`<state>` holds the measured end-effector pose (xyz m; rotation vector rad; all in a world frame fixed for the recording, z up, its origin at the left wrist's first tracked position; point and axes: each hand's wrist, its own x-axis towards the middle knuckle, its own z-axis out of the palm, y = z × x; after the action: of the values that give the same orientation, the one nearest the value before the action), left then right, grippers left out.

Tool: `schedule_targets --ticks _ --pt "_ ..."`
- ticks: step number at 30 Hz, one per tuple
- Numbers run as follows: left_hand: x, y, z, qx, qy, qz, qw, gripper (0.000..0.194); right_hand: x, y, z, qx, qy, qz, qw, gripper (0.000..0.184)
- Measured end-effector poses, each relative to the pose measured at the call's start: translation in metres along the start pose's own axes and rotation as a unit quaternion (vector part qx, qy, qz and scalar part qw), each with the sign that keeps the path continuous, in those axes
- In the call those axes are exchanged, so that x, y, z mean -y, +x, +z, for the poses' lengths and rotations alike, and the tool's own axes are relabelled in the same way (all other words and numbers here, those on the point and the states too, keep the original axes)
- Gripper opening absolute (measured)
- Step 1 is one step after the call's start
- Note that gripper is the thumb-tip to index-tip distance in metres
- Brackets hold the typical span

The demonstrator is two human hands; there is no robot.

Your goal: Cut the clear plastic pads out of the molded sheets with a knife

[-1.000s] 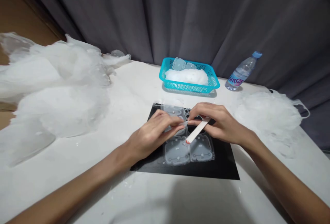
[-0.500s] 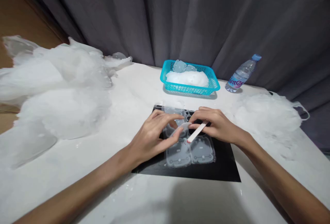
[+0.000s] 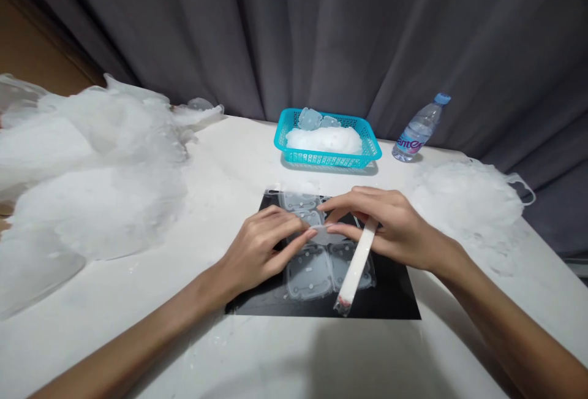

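Taking the middle of the black mat (image 3: 395,304) as the centre of the dial, with 12 o'clock at the far side of the table (image 3: 160,301), both hands meet just above it. Between their fingertips is a small clear piece (image 3: 323,235), over the moulded sheets (image 3: 310,273) that lie on the mat. The left hand (image 3: 266,243), its forearm coming in from 8 o'clock, has thumb and forefinger nearly closed on the piece's 9 o'clock edge. The right hand (image 3: 390,221) reaches in from 4 o'clock; one fingertip meets the piece at its 3 o'clock side, while the forefinger stands a little apart, so how firmly it grips the piece I cannot tell. That same hand has a white stick (image 3: 358,264) tucked in its curled fingers, slanting down toward between 6 and 7 o'clock over the sheets, its end marked red with something clear around it. At 12 o'clock, apart from the mat, sits a turquoise basket (image 3: 331,158) with white stuff (image 3: 326,140) in it and pale-blue pieces (image 3: 310,119) along its far side. A bottle (image 3: 412,140) with a blue cap is between 1 and 2 o'clock, just beside the basket. White, filmy heaps lie at 10 o'clock, the larger one, and 2 o'clock. Behind everything hangs a grey curtain (image 3: 321,31).
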<state>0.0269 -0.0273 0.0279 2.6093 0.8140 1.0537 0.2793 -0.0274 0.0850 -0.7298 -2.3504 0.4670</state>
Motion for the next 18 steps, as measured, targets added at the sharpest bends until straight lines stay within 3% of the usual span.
schedule_targets --ticks 6,9,10,12,14,16,18 --pt "0.002 -0.002 0.001 -0.003 0.006 0.017 1.0 0.007 -0.004 -0.001 -0.005 -0.009 0.013 0.009 1.0 0.031" --pt "0.004 -0.002 0.0 0.031 0.021 -0.029 0.999 0.006 -0.016 0.001 -0.001 -0.004 -0.001 0.012 1.0 0.02" --pt "0.006 -0.002 -0.001 0.049 0.031 -0.056 0.997 0.014 -0.023 0.004 0.0 -0.013 -0.005 0.019 1.0 0.015" --pt "0.013 -0.003 -0.002 0.086 0.05 -0.105 0.99 0.043 -0.042 0.017 -0.002 -0.076 -0.003 0.06 0.995 0.009" --pt "0.022 -0.004 -0.003 0.122 0.065 -0.111 0.984 0.06 -0.066 0.037 -0.01 -0.207 0.013 0.149 0.967 0.009" --pt "0.029 -0.006 -0.002 0.146 0.081 -0.099 0.981 0.058 -0.091 0.06 -0.022 -0.316 -0.006 0.248 0.916 0.017" --pt "0.033 -0.008 0.0 0.155 0.093 -0.097 0.979 0.054 -0.112 0.078 -0.032 -0.321 -0.047 0.32 0.89 0.02"
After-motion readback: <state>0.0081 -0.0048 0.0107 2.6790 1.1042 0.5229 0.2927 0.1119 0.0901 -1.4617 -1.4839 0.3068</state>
